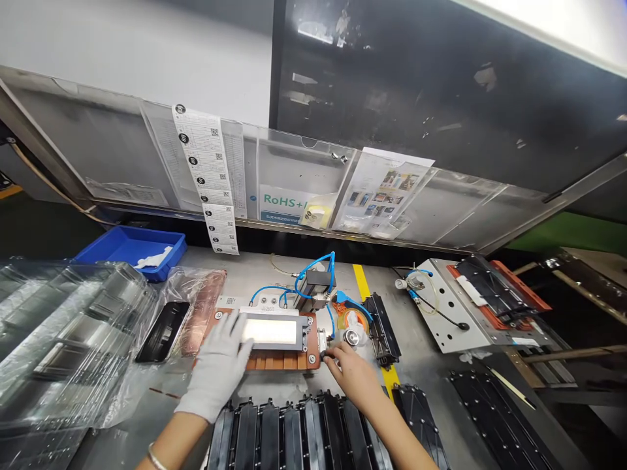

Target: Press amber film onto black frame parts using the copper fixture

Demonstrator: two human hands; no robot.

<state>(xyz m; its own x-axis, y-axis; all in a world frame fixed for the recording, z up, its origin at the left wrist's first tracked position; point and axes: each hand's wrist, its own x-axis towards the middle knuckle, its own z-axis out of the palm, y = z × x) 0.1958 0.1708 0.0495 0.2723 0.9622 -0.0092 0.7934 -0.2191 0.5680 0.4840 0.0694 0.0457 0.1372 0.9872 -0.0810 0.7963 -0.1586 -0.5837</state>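
A reddish-brown fixture point(289, 361) holds a dark-framed panel with a bright, glowing window point(274, 331). My left hand point(220, 365), in a white glove, lies over the left end of the fixture and panel. Its fingers are stretched out and the thumb is apart, touching the panel's left part. My bare right hand point(351, 371) is at the fixture's right end. Its thumb and fingers are closed on a small black knob point(323, 354) beside a metal clamp point(322, 339). The fingertips partly hide the knob.
Several black housings point(294, 434) stand in a row in front. Black parts point(382, 329) lie to the right, near a metal stand point(443, 313). Clear plastic trays point(63, 346), a bagged black part point(164, 331) and a blue bin point(130, 245) are left. Blue tubes point(313, 264) rise behind.
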